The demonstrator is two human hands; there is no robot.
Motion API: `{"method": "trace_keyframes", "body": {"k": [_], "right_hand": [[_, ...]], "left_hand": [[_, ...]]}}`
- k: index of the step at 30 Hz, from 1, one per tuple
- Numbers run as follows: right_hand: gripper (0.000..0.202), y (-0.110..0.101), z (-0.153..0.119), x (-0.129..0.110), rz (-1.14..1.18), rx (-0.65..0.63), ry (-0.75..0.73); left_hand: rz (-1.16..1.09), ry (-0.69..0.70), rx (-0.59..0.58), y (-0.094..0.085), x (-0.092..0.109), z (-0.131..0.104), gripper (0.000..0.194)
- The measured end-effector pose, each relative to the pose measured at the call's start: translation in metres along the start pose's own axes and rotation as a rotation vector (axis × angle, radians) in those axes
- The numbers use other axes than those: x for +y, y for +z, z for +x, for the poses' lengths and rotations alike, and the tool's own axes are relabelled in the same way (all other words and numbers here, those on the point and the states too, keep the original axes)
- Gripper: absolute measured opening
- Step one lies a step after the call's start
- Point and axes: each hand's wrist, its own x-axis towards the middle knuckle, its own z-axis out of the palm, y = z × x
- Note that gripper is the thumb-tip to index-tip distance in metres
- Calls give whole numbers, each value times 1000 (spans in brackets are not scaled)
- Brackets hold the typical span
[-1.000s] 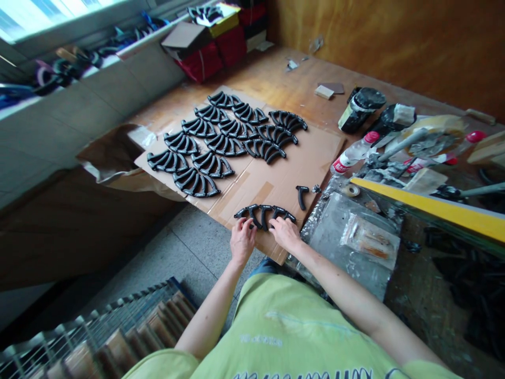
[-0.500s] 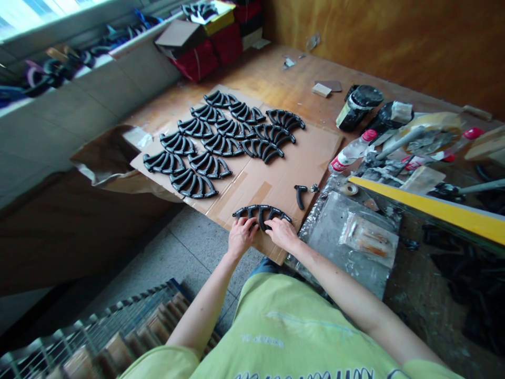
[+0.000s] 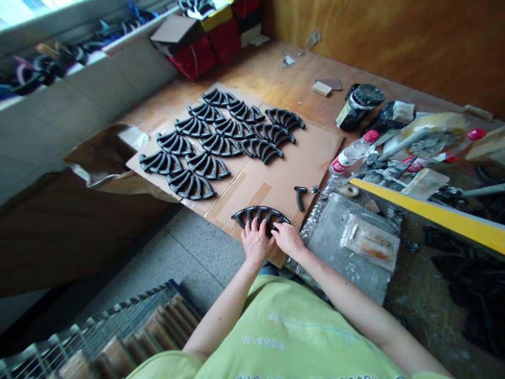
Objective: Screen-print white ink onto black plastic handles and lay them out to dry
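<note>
Near the front corner of a cardboard sheet [image 3: 284, 181] lies a glossy black fan-shaped piece [image 3: 261, 211], an arched rim with several curved ribs. My left hand [image 3: 257, 243] rests over its ribs with the fingers spread and stretched forward. My right hand [image 3: 290, 239] has its fingers bent onto the right end of the same piece, thumb side towards the left hand; the fingertips are partly hidden. A single black T-shaped curved part [image 3: 300, 198] lies apart to the right. Farther back, several similar black fans [image 3: 223, 145] sit in overlapping rows on the cardboard.
To the right stand a red-capped bottle [image 3: 355, 150], a dark smeared jar [image 3: 360, 107] and a yellow-edged bar [image 3: 430, 213]. A plastic bag [image 3: 371, 239] lies on the grey board [image 3: 331, 237]. A metal rack [image 3: 130, 321] stands at lower left.
My left hand has moved right and turned flatter, its fingers now spread across the ribs. My right hand has shifted slightly right. The black fan-shaped piece stays nearly in place.
</note>
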Motion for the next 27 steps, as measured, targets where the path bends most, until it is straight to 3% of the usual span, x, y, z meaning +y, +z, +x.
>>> {"method": "trace_keyframes", "body": {"k": [4,8,13,16,18,22,27], "right_hand": [[38,0,3,-2,82,2,3],[45,8,7,-4,241,74,10],[59,2,52,-16,416,193,10],[61,-15,83,-24,489,188,-11],[58,-27,92,-25,514,190,-52],[46,-37,75,-5,517,252,-102],[35,-40,16,45,554,349,-14]], "left_hand": [[56,-3,-33,5,0,10,52],[55,160,-34,0,-25,40,54],[47,412,-35,-18,-50,129,56],[85,402,-19,-27,-54,182,55],[124,317,-11,-28,-54,208,55],[133,117,40,-20,-53,233,56],[47,96,214,-7,-39,212,61]]}}
